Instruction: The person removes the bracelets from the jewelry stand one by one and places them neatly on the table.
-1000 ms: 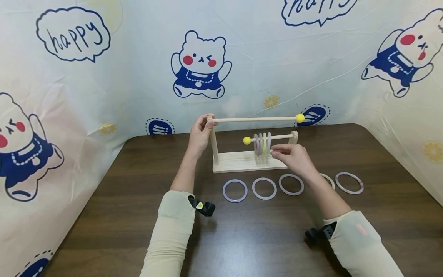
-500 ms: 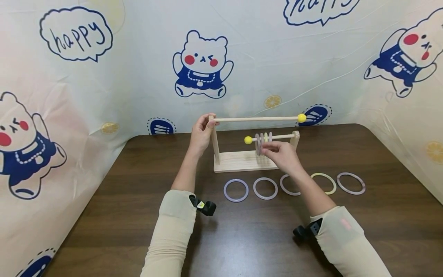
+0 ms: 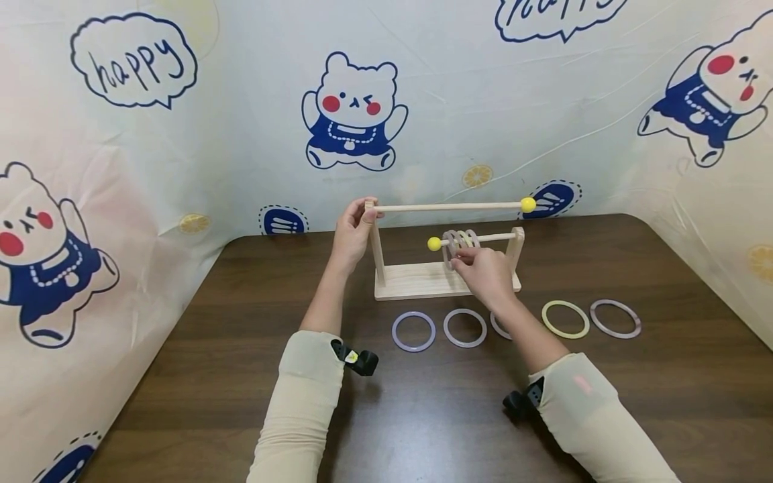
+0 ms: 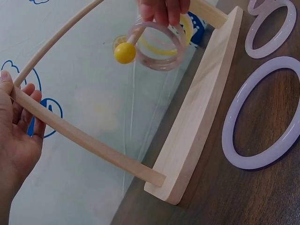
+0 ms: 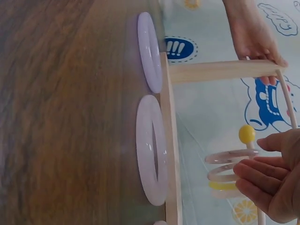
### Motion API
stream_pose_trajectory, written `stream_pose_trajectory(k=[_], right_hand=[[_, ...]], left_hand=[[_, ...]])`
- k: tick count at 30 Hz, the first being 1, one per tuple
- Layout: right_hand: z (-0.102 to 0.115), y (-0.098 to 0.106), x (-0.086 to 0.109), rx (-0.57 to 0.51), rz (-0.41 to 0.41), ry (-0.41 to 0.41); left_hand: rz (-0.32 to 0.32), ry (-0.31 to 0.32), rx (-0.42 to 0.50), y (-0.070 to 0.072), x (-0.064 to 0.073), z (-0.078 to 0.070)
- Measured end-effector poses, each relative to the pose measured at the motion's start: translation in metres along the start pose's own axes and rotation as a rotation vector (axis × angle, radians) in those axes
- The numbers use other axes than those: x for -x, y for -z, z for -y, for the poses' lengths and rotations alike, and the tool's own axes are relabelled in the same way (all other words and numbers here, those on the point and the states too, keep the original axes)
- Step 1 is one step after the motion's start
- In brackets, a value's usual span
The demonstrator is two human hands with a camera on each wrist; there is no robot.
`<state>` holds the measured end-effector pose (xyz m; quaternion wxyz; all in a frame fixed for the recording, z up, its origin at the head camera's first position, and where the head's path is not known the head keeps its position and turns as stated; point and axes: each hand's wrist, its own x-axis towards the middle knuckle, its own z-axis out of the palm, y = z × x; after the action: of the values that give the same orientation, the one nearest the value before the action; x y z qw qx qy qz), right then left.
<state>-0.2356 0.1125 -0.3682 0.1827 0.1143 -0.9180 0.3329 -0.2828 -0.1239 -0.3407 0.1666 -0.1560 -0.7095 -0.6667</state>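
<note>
Checking the head view, we see the left hand (image 3: 352, 236) pinching the left upright (image 3: 376, 251). Left wrist view: rings (image 4: 161, 66) hang upper centre on the lower rod (image 4: 136, 36); we'd slide them squarely. Right wrist view: the right hand (image 5: 272, 176) reaches from lower right, thumb spread; whether it grips one, we can't tell.

On the worktop (image 3: 423, 402), five loose rings (image 3: 464, 345) lie in a row before the stand (image 3: 417, 285), the rightmost two beyond its end, other rings (image 4: 161, 64) hang on its lower rod (image 3: 498, 237), left hand (image 3: 353, 231) at its left post (image 3: 377, 253), right hand (image 3: 489, 275) beside the hanging rings, cloth (image 3: 241, 134) behind.
</note>
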Motion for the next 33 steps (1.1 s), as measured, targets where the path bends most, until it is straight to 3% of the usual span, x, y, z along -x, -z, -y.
stream_pose_trajectory(k=[8, 33], right_hand=[[0.0033, -0.0083, -0.0049, 0.066, 0.005, -0.018], [0.0032, -0.0091, -0.0052, -0.022, -0.055, -0.033]], left_hand=[[-0.01, -0.005, -0.015, -0.0001, 0.0, 0.0007], [-0.014, -0.022, -0.001, 0.0005, -0.0003, 0.0019]])
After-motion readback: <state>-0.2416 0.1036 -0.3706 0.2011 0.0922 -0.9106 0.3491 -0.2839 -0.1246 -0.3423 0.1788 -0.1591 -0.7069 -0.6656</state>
